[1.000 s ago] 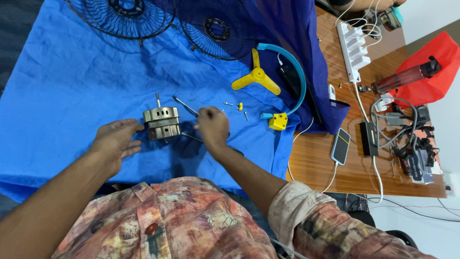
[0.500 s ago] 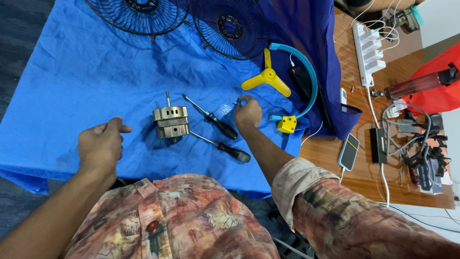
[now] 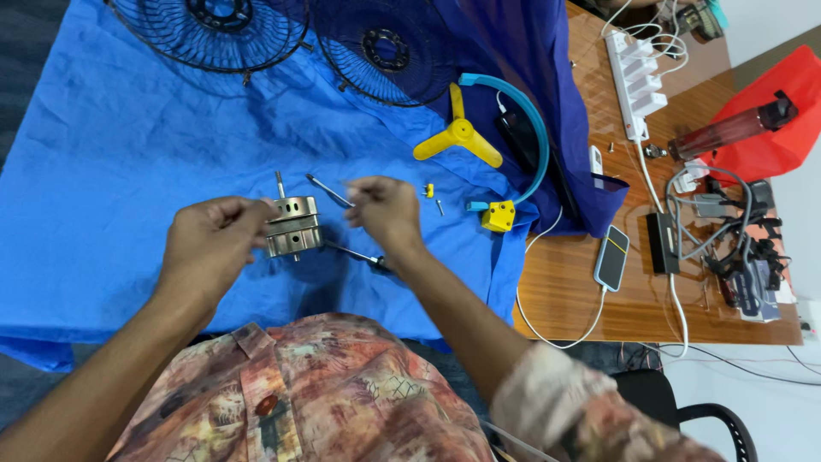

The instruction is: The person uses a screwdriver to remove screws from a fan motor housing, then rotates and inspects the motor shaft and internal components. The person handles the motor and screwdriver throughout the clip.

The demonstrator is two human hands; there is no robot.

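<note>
Gripping the motor (image 3: pixel 292 227) with the left hand (image 3: pixel 209 248), fingers curled round its left side, shaft pointing up. Holding it just above the blue cloth (image 3: pixel 103 171), near the middle of the cloth's front half. Pinching with the right hand (image 3: pixel 385 210), thumb and fingertips closed on what looks like a small pale piece (image 3: pixel 345 182), too small to identify, just right of the motor.

Just beyond and below the hands: one screwdriver (image 3: pixel 329 190) lying behind the motor, a second screwdriver (image 3: pixel 359 255) partly under the right wrist. Loose screws (image 3: pixel 439 205) and a tiny yellow bit (image 3: pixel 428 190) just right of the right hand.

Further out, towards the cloth's far edge: two wire grilles (image 3: pixel 214 30), a yellow blade (image 3: pixel 457 135), a blue ring (image 3: pixel 534 128). Judging from that, well into stripping the fan: grilles, blade and motor all apart, motor casing still closed.

On the bare table (image 3: pixel 564 291) at the right edge: a phone (image 3: pixel 611 257), a power strip (image 3: pixel 637 81).

Compared with half a second ago: motor no longer lying free but taken up; left hand, then open and apart from it, now closed on it; right hand back from the screws, now beside the motor.
</note>
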